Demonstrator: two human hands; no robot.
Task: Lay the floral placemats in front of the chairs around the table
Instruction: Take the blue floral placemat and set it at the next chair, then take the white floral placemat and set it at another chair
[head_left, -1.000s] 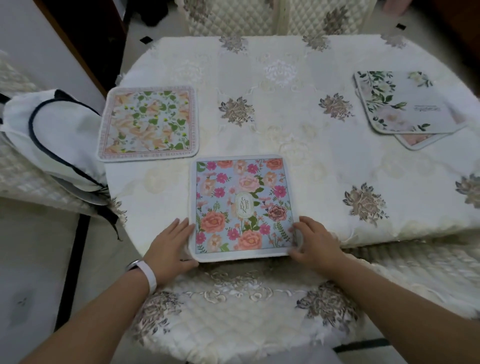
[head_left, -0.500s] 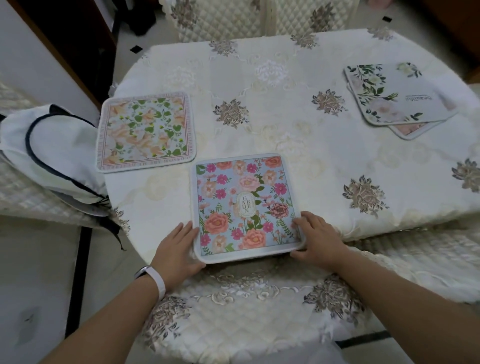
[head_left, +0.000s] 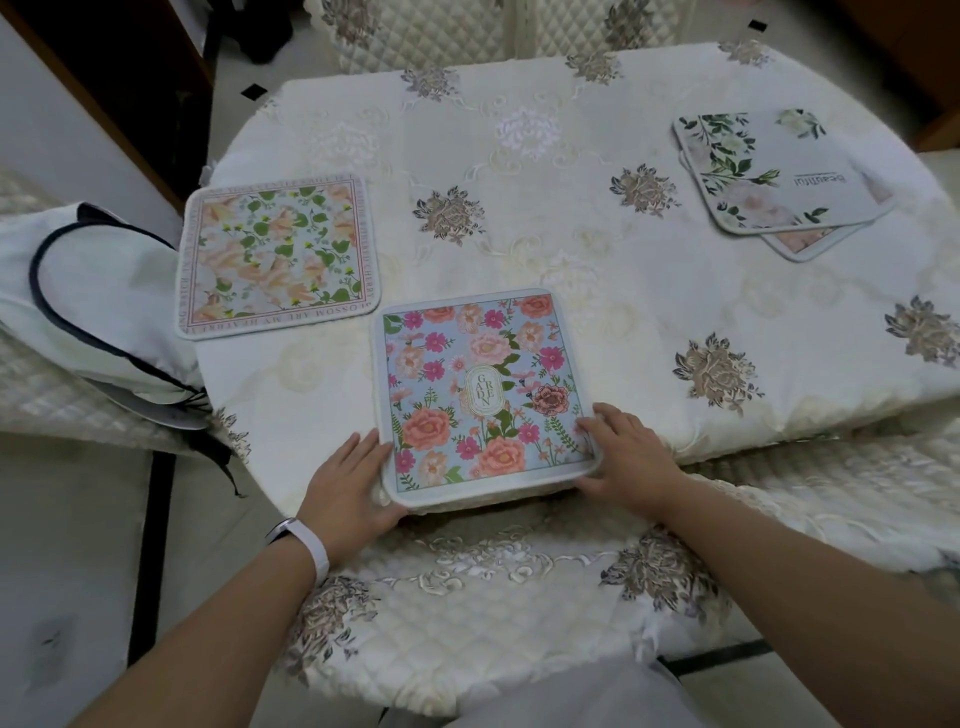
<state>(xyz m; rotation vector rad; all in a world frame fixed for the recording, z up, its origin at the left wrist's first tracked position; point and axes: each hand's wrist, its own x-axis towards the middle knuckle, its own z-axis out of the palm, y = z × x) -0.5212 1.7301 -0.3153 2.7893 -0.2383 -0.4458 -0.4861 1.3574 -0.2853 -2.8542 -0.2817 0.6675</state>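
A blue placemat with pink and orange flowers (head_left: 480, 392) lies at the table's near edge, in front of a quilted chair (head_left: 483, 623). My left hand (head_left: 350, 491) grips its near left corner and my right hand (head_left: 626, 457) holds its near right corner. A peach and green floral placemat (head_left: 278, 254) lies flat at the left edge. At the far right a white placemat with green leaves (head_left: 774, 171) rests on top of a pink one (head_left: 802, 241), of which only a corner shows.
The round table (head_left: 545, 218) wears a cream embroidered cloth. A white bag with dark trim (head_left: 88, 317) sits on the chair at the left. Quilted chair backs (head_left: 441, 31) stand at the far side, another chair (head_left: 841, 483) at the right.
The blue placemat has turned slightly, its near edge now tilted and close to the table's rim. Both hands stayed on its near corners.
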